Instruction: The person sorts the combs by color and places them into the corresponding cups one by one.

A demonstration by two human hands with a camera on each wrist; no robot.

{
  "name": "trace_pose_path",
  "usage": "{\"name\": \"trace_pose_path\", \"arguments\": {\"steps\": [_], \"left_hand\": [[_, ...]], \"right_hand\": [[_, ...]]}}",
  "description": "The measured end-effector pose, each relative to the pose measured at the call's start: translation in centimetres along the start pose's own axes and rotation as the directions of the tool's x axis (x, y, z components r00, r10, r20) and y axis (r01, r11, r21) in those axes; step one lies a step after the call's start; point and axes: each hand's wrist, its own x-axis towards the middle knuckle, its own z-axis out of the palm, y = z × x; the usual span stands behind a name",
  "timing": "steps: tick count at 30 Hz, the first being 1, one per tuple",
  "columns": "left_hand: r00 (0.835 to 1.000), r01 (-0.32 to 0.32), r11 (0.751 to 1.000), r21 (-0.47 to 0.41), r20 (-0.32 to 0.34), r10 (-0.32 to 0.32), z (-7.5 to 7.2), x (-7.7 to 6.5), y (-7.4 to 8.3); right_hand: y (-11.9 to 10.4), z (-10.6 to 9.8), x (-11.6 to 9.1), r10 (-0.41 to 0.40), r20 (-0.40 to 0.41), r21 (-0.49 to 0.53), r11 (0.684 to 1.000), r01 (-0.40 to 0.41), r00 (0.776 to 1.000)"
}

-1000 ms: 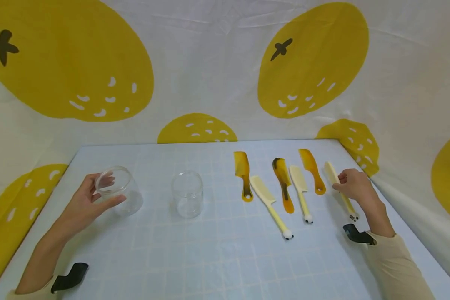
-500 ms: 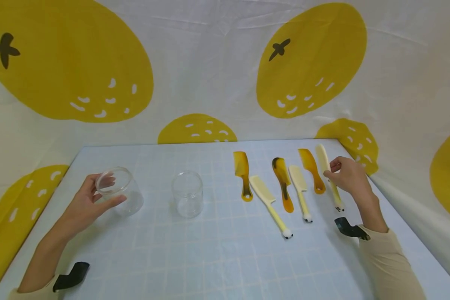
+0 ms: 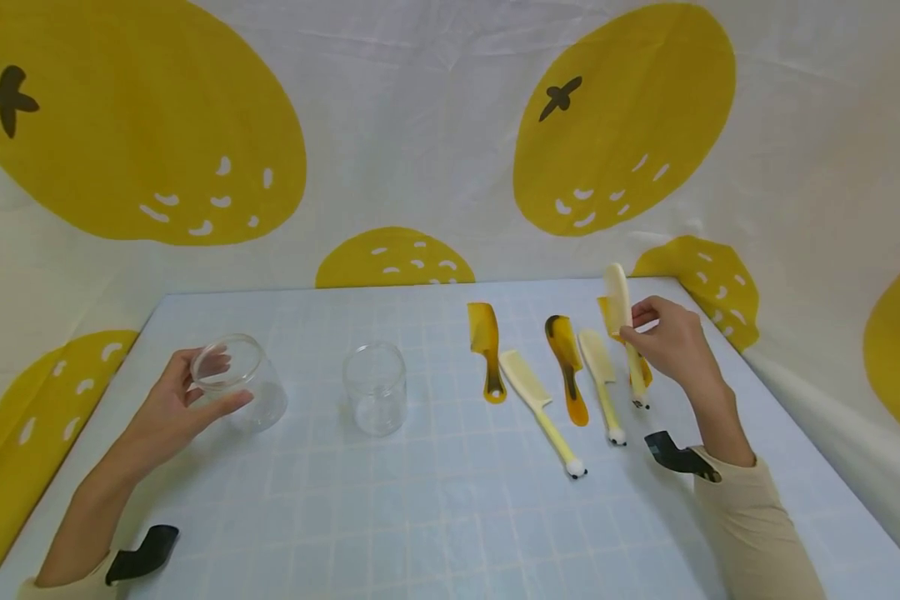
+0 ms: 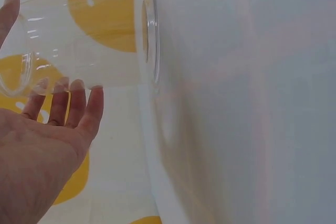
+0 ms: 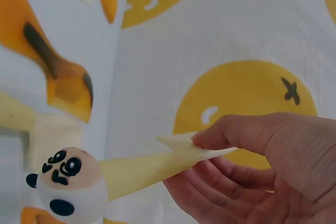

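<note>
My left hand (image 3: 171, 404) grips a clear glass jar (image 3: 266, 400) near its rim, thumb on one side and fingers on the other. In the left wrist view the jar (image 4: 100, 35) is see-through and its base stands at the table. My right hand (image 3: 671, 343) pinches a cream comb (image 3: 617, 296) between thumb and fingers, raised above the table. A panda head (image 5: 71, 182) tips its handle, as the right wrist view shows. Behind this comb, an amber comb (image 3: 606, 310) is partly hidden. A second glass jar (image 3: 376, 392) stands upright at the middle.
Left of my right hand lie a cream comb (image 3: 600, 358), a dark-streaked amber comb (image 3: 566, 358), another cream comb (image 3: 528, 383) and an amber comb (image 3: 485, 337). A fruit-print cloth (image 3: 450, 150) rises behind the pale checked table (image 3: 420, 517).
My right hand has lifted the cream comb and carried it left, tilting it more upright, until it overlaps the amber comb. The left hand and both jars have stayed in place.
</note>
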Motion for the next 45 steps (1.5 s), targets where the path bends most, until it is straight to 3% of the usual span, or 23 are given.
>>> {"name": "trace_pose_path", "arguments": {"steps": [7,14,24,31,38,45], "left_hand": [[1.0,0.014,1.0,-0.003,-0.004,-0.014,-0.1,-0.1,0.0],[1.0,-0.017,1.0,0.005,-0.006,0.017,0.1,0.1,-0.1],[1.0,-0.001,1.0,-0.004,0.004,0.001,0.3,0.4,0.2],[1.0,-0.013,1.0,0.002,-0.007,0.013,0.4,0.3,0.2],[1.0,-0.011,1.0,-0.002,-0.005,0.011,0.4,0.2,0.3],[1.0,0.006,1.0,-0.005,0.002,-0.006,0.4,0.2,0.2]], "right_hand": [[-2.2,0.7,0.1,-0.091,-0.018,0.11,0.99,0.092,0.996],[-4.0,1.3,0.3,-0.137,-0.024,0.203,0.969,0.139,0.99],[-6.9,1.9,0.4,-0.213,-0.053,0.275,0.936,0.219,0.976],[-9.4,2.5,0.4,-0.229,-0.049,0.314,0.921,0.233,0.972],[-12.1,3.3,0.4,-0.246,-0.04,0.408,0.881,0.24,0.969],[-14.5,4.5,0.5,-0.305,-0.082,0.479,0.823,0.306,0.949]]}}
